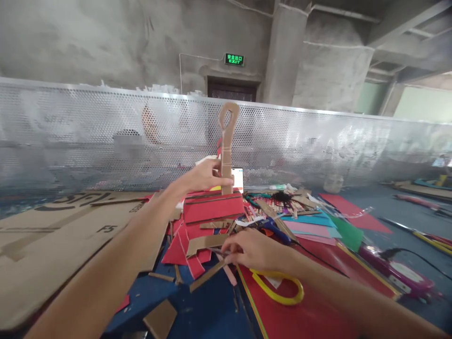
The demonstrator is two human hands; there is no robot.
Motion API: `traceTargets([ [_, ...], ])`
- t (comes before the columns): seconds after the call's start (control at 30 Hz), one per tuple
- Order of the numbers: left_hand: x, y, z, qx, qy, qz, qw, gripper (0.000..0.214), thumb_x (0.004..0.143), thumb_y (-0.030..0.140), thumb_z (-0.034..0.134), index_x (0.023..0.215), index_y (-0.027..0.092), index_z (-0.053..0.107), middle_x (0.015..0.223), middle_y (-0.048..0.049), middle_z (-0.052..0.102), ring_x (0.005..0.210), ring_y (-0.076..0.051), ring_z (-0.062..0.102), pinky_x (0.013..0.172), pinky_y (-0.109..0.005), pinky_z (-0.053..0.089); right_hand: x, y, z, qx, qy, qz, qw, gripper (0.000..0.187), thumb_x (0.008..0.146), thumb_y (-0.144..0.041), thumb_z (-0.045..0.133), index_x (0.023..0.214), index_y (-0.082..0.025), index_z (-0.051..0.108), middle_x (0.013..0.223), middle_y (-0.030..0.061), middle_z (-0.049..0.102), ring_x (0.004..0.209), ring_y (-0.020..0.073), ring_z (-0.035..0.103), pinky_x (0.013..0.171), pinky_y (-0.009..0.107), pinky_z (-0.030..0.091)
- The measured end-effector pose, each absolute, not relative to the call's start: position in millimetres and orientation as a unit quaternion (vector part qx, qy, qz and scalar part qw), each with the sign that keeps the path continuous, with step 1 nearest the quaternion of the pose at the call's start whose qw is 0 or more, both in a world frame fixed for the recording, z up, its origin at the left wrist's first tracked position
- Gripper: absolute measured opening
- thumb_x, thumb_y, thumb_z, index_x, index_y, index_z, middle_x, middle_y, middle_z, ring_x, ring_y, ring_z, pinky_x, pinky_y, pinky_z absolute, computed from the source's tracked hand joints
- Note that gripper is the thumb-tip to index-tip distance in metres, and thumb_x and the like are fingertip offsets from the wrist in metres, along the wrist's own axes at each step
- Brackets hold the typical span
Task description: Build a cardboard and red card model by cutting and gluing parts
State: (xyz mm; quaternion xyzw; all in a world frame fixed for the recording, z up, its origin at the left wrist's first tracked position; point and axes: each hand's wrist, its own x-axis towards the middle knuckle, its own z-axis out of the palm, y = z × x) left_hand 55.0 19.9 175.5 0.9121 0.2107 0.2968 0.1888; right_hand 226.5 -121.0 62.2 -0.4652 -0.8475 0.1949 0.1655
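My left hand (pixel 208 175) is closed round the lower part of a tall cardboard strip (pixel 228 141) with a loop cut at its top, holding it upright above a red paper box shape (pixel 213 207). My right hand (pixel 252 248) lies lower, fingers curled and pinching at a thin cardboard sliver (pixel 208 275) among red and brown scraps. What exactly sits between those fingers is blurred. Yellow-handled scissors (pixel 278 288) lie just under my right wrist on a red sheet (pixel 303 315).
A big flat cardboard sheet (pixel 52 235) covers the left side. Coloured paper sheets (pixel 318 226), wooden sticks (pixel 275 207) and a pink glue gun (pixel 399 273) with a black cord lie to the right. A perforated metal screen (pixel 318 141) runs across the back.
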Motion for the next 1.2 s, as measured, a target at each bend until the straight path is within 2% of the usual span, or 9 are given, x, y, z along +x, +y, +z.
traceTargets([
  [0.1, 77, 28, 154, 0.912, 0.218, 0.301, 0.174, 0.032, 0.077, 0.043, 0.071, 0.097, 0.019, 0.069, 0.09, -0.004, 0.074, 0.078, -0.02, 0.066, 0.071, -0.032, 0.05, 234, -119, 90, -0.446, -0.862, 0.181, 0.157, 0.026, 0.087, -0.04, 0.066, 0.103, -0.021, 0.073, 0.085, 0.002, 0.076, 0.072, 0.0149, 0.065, 0.066, 0.023, 0.041],
  [0.17, 86, 35, 139, 0.912, 0.221, 0.293, 0.183, 0.029, 0.079, 0.042, 0.068, 0.097, 0.019, 0.069, 0.088, -0.0032, 0.074, 0.076, -0.019, 0.066, 0.07, -0.032, 0.05, 247, -115, 115, -0.458, -0.856, 0.185, 0.152, 0.025, 0.09, -0.04, 0.061, 0.094, -0.019, 0.073, 0.081, 0.0025, 0.074, 0.068, 0.0132, 0.063, 0.062, 0.023, 0.04],
  [0.23, 91, 41, 128, 0.916, 0.214, 0.277, 0.196, 0.026, 0.08, 0.039, 0.066, 0.096, 0.019, 0.068, 0.088, -0.0028, 0.073, 0.077, -0.02, 0.066, 0.071, -0.032, 0.05, 264, -108, 138, -0.473, -0.853, 0.184, 0.117, 0.028, 0.091, -0.04, 0.058, 0.087, -0.017, 0.072, 0.076, 0.0026, 0.073, 0.061, 0.0119, 0.06, 0.059, 0.024, 0.039],
  [0.33, 94, 47, 119, 0.919, 0.217, 0.267, 0.195, 0.032, 0.078, 0.038, 0.066, 0.104, 0.019, 0.067, 0.093, -0.0032, 0.073, 0.082, -0.021, 0.067, 0.074, -0.033, 0.051, 287, -93, 156, -0.479, -0.857, 0.175, 0.066, 0.027, 0.091, -0.039, 0.057, 0.086, -0.017, 0.072, 0.08, 0.0038, 0.074, 0.065, 0.0127, 0.061, 0.06, 0.025, 0.04],
  [0.47, 97, 52, 118, 0.928, 0.205, 0.25, 0.189, 0.029, 0.08, 0.038, 0.063, 0.102, 0.019, 0.066, 0.094, -0.003, 0.073, 0.084, -0.021, 0.067, 0.076, -0.033, 0.051, 291, -76, 147, -0.472, -0.864, 0.173, 0.023, 0.025, 0.092, -0.036, 0.057, 0.09, -0.017, 0.072, 0.081, 0.0037, 0.074, 0.067, 0.013, 0.062, 0.061, 0.025, 0.04],
  [0.73, 96, 65, 122, 0.951, 0.176, 0.161, 0.194, 0.024, 0.084, 0.037, 0.057, 0.1, 0.02, 0.064, 0.098, -0.0033, 0.072, 0.083, -0.02, 0.065, 0.071, -0.029, 0.048, 278, -73, 130, -0.477, -0.875, 0.06, -0.055, 0.015, 0.091, -0.032, 0.063, 0.09, -0.021, 0.073, 0.081, 0.0023, 0.073, 0.082, 0.0192, 0.063, 0.067, 0.029, 0.035],
  [0.9, 94, 75, 117, 0.951, 0.173, 0.149, 0.209, 0.025, 0.084, 0.038, 0.057, 0.103, 0.021, 0.059, 0.096, -0.0026, 0.07, 0.081, -0.02, 0.064, 0.066, -0.029, 0.046, 313, -67, 136, -0.547, -0.831, 0.06, -0.077, 0.018, 0.09, -0.032, 0.064, 0.082, -0.019, 0.073, 0.077, 0.0043, 0.069, 0.072, 0.02, 0.062, 0.059, 0.028, 0.032],
  [1.03, 95, 81, 113, 0.946, 0.164, 0.131, 0.245, 0.027, 0.086, 0.04, 0.056, 0.106, 0.022, 0.057, 0.095, -0.0026, 0.069, 0.08, -0.021, 0.064, 0.064, -0.029, 0.045, 321, -63, 131, -0.534, -0.835, 0.11, -0.068, 0.016, 0.088, -0.034, 0.066, 0.083, -0.021, 0.073, 0.077, 0.0029, 0.069, 0.07, 0.0191, 0.062, 0.059, 0.028, 0.035],
  [1.2, 95, 82, 111, 0.944, 0.155, 0.149, 0.251, 0.023, 0.087, 0.041, 0.056, 0.099, 0.022, 0.059, 0.091, -0.0017, 0.069, 0.078, -0.02, 0.062, 0.068, -0.03, 0.045, 267, -73, 108, -0.368, -0.92, 0.133, 0.031, 0.021, 0.098, -0.038, 0.056, 0.098, -0.023, 0.071, 0.088, 0.0006, 0.073, 0.081, 0.0163, 0.064, 0.073, 0.028, 0.042],
])
